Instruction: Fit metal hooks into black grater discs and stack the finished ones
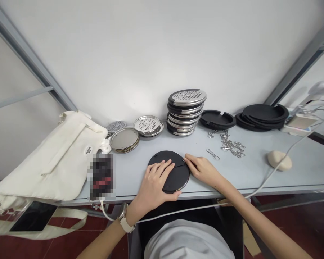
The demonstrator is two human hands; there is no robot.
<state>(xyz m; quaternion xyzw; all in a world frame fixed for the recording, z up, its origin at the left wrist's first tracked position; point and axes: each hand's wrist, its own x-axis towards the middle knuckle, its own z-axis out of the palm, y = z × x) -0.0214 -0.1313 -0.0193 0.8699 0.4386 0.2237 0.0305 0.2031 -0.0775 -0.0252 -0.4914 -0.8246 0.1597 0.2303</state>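
At the black disc [178, 178], your left hand [153, 185] presses with fingers apart while your right fingers [190, 160] pinch a metal hook [183, 160], which a loose pinch could drop.

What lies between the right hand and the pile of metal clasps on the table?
In the head view, one loose metal clasp lies on the tabletop between the right hand and the pile of metal clasps.

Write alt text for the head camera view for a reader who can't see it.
A person's left hand lies flat on a round black disc on a grey table, while the right hand touches its rim. Behind them stand stacked perforated steel discs, black slotted rings and a scatter of metal clips.
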